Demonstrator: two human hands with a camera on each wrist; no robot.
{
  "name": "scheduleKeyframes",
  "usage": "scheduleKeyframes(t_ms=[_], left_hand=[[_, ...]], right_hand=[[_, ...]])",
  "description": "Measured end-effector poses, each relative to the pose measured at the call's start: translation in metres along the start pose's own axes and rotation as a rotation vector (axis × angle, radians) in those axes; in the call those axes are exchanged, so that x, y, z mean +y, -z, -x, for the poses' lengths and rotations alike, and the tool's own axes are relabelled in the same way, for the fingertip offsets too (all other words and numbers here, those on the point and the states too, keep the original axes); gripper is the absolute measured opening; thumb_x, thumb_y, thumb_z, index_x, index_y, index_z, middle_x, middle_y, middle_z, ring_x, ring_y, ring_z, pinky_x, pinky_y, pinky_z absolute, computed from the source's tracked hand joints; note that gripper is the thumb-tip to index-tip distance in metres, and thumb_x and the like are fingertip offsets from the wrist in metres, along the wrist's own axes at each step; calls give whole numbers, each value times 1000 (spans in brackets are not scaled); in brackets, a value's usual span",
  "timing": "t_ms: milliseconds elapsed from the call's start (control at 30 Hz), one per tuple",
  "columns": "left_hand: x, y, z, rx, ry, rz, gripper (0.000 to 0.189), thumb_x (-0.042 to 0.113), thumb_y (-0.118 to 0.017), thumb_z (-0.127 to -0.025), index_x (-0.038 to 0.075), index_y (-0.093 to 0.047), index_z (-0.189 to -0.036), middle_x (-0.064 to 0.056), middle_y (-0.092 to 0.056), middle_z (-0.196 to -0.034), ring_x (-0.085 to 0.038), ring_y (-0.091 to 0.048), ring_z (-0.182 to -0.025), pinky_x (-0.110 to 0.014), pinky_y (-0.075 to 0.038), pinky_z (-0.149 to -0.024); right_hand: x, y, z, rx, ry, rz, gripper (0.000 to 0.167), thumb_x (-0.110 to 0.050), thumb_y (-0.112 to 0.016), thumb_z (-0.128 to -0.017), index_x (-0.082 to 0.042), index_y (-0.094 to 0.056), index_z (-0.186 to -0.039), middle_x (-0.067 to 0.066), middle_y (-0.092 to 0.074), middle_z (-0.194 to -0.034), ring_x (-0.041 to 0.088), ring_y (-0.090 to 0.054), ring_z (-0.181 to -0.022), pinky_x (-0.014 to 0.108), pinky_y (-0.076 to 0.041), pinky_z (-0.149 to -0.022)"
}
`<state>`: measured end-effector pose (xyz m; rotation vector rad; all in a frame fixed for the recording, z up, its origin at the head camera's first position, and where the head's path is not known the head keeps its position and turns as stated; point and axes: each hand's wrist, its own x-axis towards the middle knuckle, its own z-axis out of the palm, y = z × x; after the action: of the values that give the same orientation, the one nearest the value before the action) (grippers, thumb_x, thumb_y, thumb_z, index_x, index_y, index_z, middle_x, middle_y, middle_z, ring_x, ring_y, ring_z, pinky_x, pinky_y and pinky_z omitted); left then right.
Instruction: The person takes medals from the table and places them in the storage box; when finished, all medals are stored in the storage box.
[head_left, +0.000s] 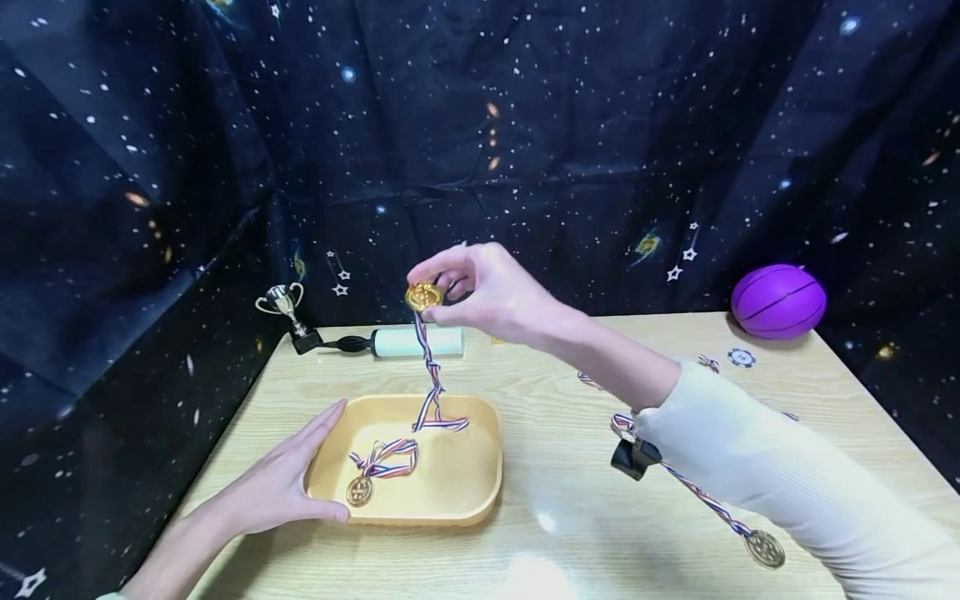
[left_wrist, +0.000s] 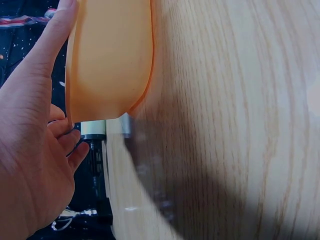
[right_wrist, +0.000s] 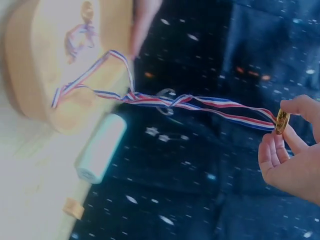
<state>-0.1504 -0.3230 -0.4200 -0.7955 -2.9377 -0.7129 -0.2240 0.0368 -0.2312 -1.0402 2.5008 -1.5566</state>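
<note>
My right hand (head_left: 498,287) pinches a gold medal (head_left: 424,297) between thumb and fingers, high over the back of the basin. From the medal hangs a twisted red, white and blue ribbon (right_wrist: 210,107); its lower loop lies in the yellow plastic basin (head_left: 491,475). My left hand (head_left: 277,487) clasps the basin's left end, thumb along the front corner and fingers at the back corner. Inside the basin, towards the left, rests a bronze-coloured medal (head_left: 359,490) with its striped ribbon bunched beside it.
Behind the basin lie a silver trophy cup (head_left: 281,302) and a pale cylinder with black end (head_left: 416,342). At right are a purple ball (head_left: 780,302), a chip (head_left: 742,357), another ribboned medal (head_left: 765,548) and a small black object (head_left: 635,457) by my sleeve.
</note>
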Motion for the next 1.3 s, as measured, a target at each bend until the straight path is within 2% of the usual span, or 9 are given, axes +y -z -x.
scheduleKeyframes(t_ms=[233, 467, 700, 833, 1067, 1167, 1300], left_hand=[[0, 0, -1, 0, 1, -12, 142, 65, -93, -68, 12, -12, -172, -18, -24, -174, -45, -34, -152, -3, -8, -113], [-1, 1, -2, -2, -5, -17, 143, 67, -92, -68, 10, -11, -172, -19, -23, -174, -46, -34, -152, -4, -8, -114], [-1, 1, -3, -8, -1, -11, 144, 67, -92, -68, 12, -10, -172, -17, -21, -175, -46, -33, -153, -7, -9, -115], [-1, 1, -2, -12, 3, -19, 144, 68, -92, -68, 13, -10, -172, -17, -21, -175, -45, -33, -153, -7, -9, -115], [-1, 1, -3, -15, 0, -20, 144, 68, -91, -69, 12, -9, -172, -18, -21, -175, -46, -33, -153, -7, -8, -115], [-1, 1, -3, -16, 0, -18, 144, 67, -91, -69, 11, -9, -172, -19, -21, -174, -46, -33, -153, -6, -8, -115], [0, 1, -2, -16, 5, -18, 144, 67, -92, -69, 12, -9, -172, -18, -21, -175, -46, -33, -153, -6, -8, -115]], right_hand=[[31, -42, 0, -22, -43, 14, 40, -1, -85, -86, -4, -77, -125, 5, -76, -107, 19, -68, -96, 29, -58, -91], [57, -83, 2, -59, -62, 39, 44, -3, -86, -85, -5, -76, -127, 7, -77, -114, 26, -69, -102, 29, -57, -88], [77, -121, 7, -76, -139, 42, 51, -2, -88, -83, -6, -75, -132, 7, -76, -110, 17, -66, -96, 25, -55, -83], [90, -143, 14, -119, -195, 49, 53, -4, -91, -81, -7, -75, -131, 4, -75, -111, 12, -64, -96, 22, -54, -83], [101, -165, 20, -148, -221, 101, 53, -8, -95, -77, -10, -77, -127, -2, -72, -105, 6, -64, -90, 20, -52, -82], [104, -172, 21, -166, -250, 140, 54, -10, -95, -77, -12, -77, -128, -4, -74, -106, 6, -64, -91, 25, -53, -84], [107, -180, 24, -195, -249, 159, 55, -8, -95, -77, -10, -77, -129, -2, -76, -110, 7, -63, -89, 23, -53, -81]])
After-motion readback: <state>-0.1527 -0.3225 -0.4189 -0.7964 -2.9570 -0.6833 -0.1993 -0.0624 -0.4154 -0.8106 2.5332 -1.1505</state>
